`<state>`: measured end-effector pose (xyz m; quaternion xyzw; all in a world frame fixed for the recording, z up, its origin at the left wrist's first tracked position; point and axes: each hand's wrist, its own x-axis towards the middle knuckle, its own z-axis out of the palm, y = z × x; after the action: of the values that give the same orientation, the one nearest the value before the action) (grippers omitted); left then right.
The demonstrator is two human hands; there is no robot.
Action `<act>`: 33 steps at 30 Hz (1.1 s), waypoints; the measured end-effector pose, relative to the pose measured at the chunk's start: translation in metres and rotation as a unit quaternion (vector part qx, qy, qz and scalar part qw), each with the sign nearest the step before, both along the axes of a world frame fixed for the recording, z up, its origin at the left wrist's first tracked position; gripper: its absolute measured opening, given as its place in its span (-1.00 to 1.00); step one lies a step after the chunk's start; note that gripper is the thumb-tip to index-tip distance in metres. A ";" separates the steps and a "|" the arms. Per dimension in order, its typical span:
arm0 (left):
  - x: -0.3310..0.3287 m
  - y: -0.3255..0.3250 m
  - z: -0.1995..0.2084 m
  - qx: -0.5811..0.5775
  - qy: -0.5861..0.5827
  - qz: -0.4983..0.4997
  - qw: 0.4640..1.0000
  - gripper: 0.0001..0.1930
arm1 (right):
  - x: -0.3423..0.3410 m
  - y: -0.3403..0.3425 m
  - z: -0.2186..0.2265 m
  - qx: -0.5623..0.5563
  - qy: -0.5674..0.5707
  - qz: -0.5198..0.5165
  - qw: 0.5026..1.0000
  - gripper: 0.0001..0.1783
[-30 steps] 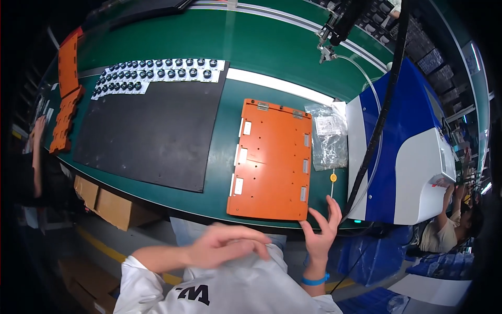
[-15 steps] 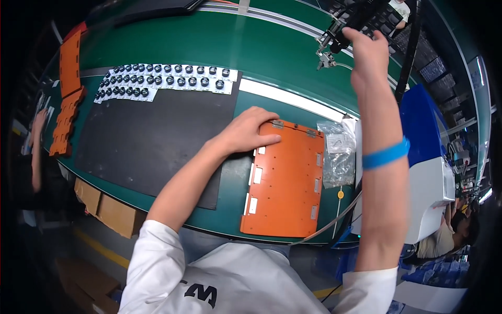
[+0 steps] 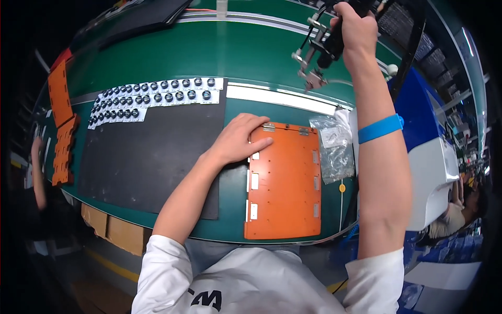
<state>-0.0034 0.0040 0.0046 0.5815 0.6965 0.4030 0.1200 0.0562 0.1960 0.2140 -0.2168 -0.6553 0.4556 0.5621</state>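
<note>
My left hand (image 3: 238, 138) is closed on the upper left corner of an orange hinged fixture plate (image 3: 285, 183), thumb on its face and a finger by the hinge; its other fingers are partly hidden. The plate lies flat near the bench's front edge, with pale parts showing at slots along both sides. High at the right, my right hand (image 3: 360, 34) wraps round a black electric screwdriver (image 3: 330, 49) with metal fittings and a hose at its lower end. The tool hangs tilted above the green bench, apart from the plate.
Several small round black parts on white strips (image 3: 167, 98) line the far side of a black mat (image 3: 157, 157). Beside the plate lies a clear plastic bag (image 3: 334, 154). A blue and white machine (image 3: 423, 120) stands right; orange fixtures (image 3: 60, 99) and a co-worker's arm (image 3: 36, 172) are left.
My right hand's fingers have closed round the screwdriver, and the tool now hangs lower and nearer. My left hand stays on the plate's corner. The whole view has shifted slightly.
</note>
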 end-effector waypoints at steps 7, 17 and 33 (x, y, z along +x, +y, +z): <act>0.000 0.003 0.005 0.000 0.008 0.009 1.000 -0.48 | 0.117 -0.026 -0.017 0.053 0.073 -0.038 0.995 -0.88; -0.003 0.003 0.003 -0.003 -0.013 0.004 1.000 -0.54 | 0.165 -0.061 -0.029 0.036 0.024 -0.035 0.998 -0.72; -0.005 0.004 0.001 0.013 -0.029 0.006 0.999 -0.60 | 0.115 -0.049 -0.055 0.021 0.069 0.032 0.997 -0.66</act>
<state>-0.0080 0.0082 0.0060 0.5670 0.6908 0.4293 0.1304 0.1713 0.1469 0.1591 -0.1522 -0.6307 0.4734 0.5958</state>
